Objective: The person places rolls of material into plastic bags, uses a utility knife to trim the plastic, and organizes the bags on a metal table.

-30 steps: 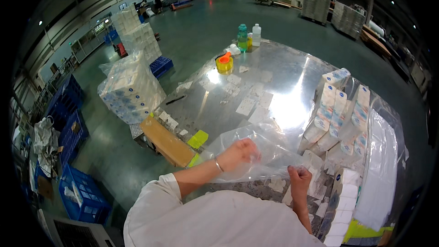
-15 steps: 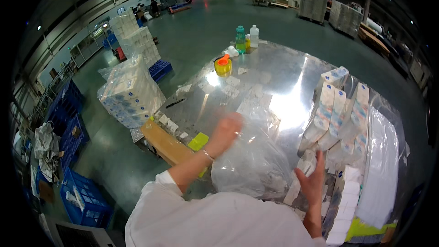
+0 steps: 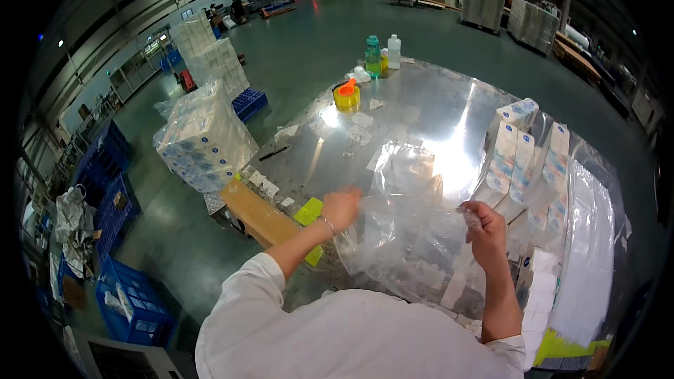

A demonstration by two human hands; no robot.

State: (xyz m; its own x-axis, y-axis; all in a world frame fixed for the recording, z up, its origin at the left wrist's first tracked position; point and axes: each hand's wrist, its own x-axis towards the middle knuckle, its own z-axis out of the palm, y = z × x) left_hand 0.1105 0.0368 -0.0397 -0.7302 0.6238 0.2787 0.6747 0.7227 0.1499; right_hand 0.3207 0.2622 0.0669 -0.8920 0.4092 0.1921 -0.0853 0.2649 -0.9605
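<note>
Above the table (image 3: 421, 109), both hands, left (image 3: 342, 208) and right (image 3: 481, 228), grip the clear bag (image 3: 411, 235) stretched sideways.

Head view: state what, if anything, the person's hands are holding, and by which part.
Both hands hold a clear plastic bag over the table: the left hand grips its left upper edge, the right hand its right upper edge.

A clear plastic bag (image 3: 411, 238), crumpled and limp, hangs stretched above the table's (image 3: 435, 109) near edge, pinched at both sides.
</note>
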